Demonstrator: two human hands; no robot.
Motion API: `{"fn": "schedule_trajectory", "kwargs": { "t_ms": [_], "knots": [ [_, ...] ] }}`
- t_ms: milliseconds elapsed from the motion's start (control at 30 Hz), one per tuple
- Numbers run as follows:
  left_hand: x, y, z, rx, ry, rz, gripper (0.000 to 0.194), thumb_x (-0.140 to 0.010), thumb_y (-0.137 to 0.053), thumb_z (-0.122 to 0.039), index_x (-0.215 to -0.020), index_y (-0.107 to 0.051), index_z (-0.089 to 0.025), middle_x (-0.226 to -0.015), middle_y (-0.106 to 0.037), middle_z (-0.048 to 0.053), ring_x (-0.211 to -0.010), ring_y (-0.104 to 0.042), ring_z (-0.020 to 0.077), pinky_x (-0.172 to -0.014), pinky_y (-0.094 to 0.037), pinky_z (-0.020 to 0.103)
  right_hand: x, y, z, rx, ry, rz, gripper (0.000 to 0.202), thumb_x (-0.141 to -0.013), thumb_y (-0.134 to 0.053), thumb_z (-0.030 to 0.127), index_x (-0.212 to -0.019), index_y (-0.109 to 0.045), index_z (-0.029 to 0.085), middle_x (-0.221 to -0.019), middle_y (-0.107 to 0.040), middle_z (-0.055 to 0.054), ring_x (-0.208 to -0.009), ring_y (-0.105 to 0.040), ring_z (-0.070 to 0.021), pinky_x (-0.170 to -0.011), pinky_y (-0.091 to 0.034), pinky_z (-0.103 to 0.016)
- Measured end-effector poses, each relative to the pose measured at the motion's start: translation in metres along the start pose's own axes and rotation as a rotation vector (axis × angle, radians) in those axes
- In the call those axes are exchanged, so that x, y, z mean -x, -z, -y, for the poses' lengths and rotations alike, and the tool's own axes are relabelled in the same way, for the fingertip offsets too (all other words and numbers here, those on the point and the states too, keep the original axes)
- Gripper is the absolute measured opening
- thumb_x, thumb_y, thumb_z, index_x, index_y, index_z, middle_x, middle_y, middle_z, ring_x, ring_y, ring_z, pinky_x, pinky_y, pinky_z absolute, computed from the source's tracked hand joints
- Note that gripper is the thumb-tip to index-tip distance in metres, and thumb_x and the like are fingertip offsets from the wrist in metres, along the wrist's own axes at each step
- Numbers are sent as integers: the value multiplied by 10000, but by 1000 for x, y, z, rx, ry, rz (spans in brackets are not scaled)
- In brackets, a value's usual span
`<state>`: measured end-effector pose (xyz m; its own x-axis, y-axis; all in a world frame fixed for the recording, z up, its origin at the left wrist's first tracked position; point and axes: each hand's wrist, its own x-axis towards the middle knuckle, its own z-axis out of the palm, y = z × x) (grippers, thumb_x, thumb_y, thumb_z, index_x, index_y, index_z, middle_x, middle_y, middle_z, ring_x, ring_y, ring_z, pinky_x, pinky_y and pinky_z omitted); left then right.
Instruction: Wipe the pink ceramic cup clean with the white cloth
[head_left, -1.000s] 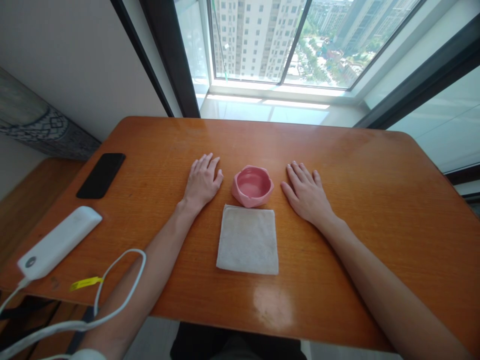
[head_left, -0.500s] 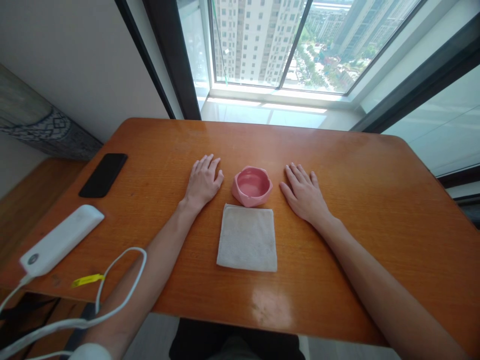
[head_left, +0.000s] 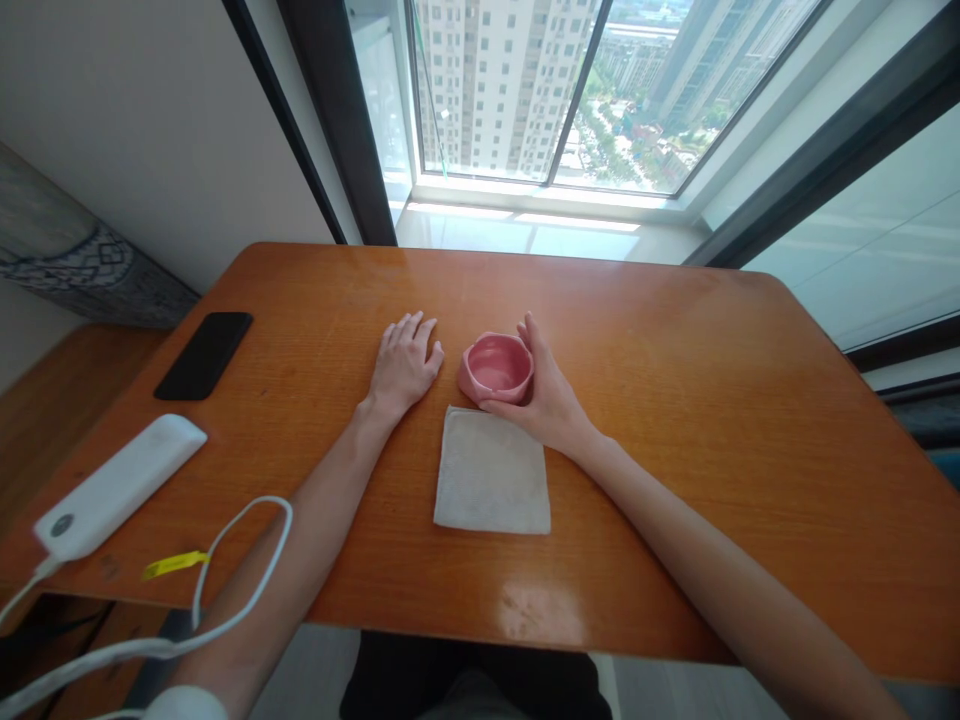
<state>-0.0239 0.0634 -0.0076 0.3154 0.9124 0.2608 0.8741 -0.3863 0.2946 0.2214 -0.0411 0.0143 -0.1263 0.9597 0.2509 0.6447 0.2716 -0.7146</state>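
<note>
A pink faceted bowl (head_left: 496, 369) sits upright on the wooden table, just beyond a folded light grey cloth (head_left: 492, 473). My right hand (head_left: 550, 393) grips the bowl from its right side, the thumb along the near wall and the fingers round the far right side. To the left of the bowl, my left hand (head_left: 403, 363) lies palm down on the tabletop, fingers a little spread, holding nothing and not touching the bowl.
On the left of the table (head_left: 675, 400) lie a black phone (head_left: 204, 356) and a white power bank (head_left: 120, 487). Its white cable (head_left: 281, 548), with a yellow tag (head_left: 174, 565), loops over my left forearm. A window stands beyond the far edge.
My right hand has moved left from the bare tabletop and taken hold of the bowl. My left hand still lies in place. The view has shifted slightly.
</note>
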Motion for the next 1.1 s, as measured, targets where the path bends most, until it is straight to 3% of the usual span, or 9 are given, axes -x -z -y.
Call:
{"fn": "schedule_trajectory", "kwargs": {
  "t_ms": [167,267,367,533,667,867,967,1100],
  "knots": [
    [0,0,1,4,3,-6,537,-1088,-439,-371,-1550,-605,-152,-1704,-560,172,-1620,-497,350,-1387,-357,554,-5,4,5,51,5,-16,1292,-864,-879,572,-1820,-59,289,-1733,-519,-172,-1567,-552,-356,-1261,-501,-562],
    [0,1,1,0,1,2,541,-1089,-432,-368,-1549,-605,-143,-1708,-554,179,-1623,-494,352,-1388,-355,554,-1,15,-2,86,-32,-63,1255,-864,-865,600,-1817,-112,284,-1683,-576,-164,-1502,-613,-352,-1226,-532,-541],
    [-1,1,1,0,4,11,545,-1088,-435,-365,-1549,-606,-128,-1708,-552,186,-1624,-490,358,-1390,-350,553,7,38,-25,146,-100,-125,1263,-851,-847,664,-1809,-139,246,-1673,-579,-184,-1459,-645,-359,-1204,-546,-547],
    [0,-1,2,0,12,10,540,-1090,-448,-361,-1554,-604,-131,-1713,-547,183,-1631,-484,350,-1399,-336,545,29,96,-72,292,-242,-298,1294,-802,-849,738,-1785,-234,162,-1643,-589,-247,-1436,-646,-436,-1192,-528,-631],
    [0,0,1,2,8,16,544,-1095,-441,-363,-1563,-596,-133,-1720,-541,181,-1634,-481,355,-1398,-336,551,47,137,-93,358,-413,-427,1306,-798,-853,749,-1790,-253,148,-1709,-515,-279,-1513,-574,-490,-1249,-474,-626],
    [0,3,-1,-5,16,32,569,-1094,-429,-363,-1574,-593,-104,-1721,-535,191,-1638,-475,367,-1404,-325,536,55,156,-109,391,-515,-499,1331,-806,-858,743,-1800,-209,141,-1731,-480,-287,-1511,-573,-496,-1265,-462,-611],
    [0,2,-1,3,11,20,556,-1089,-435,-365,-1566,-599,-131,-1719,-542,182,-1631,-485,365,-1394,-341,554,53,158,-108,386,-536,-479,1385,-826,-830,761,-1807,-111,100,-1785,-376,-317,-1595,-474,-512,-1302,-408,-632],
    [0,1,-1,11,12,14,550,-1088,-433,-366,-1560,-602,-139,-1719,-541,182,-1633,-481,365,-1391,-343,563,50,149,-81,535,-452,-532,1204,-1009,-642,684,-1793,-11,23,-1872,-60,-325,-1746,-60,-543,-1380,-164,-733]
  ]
}}
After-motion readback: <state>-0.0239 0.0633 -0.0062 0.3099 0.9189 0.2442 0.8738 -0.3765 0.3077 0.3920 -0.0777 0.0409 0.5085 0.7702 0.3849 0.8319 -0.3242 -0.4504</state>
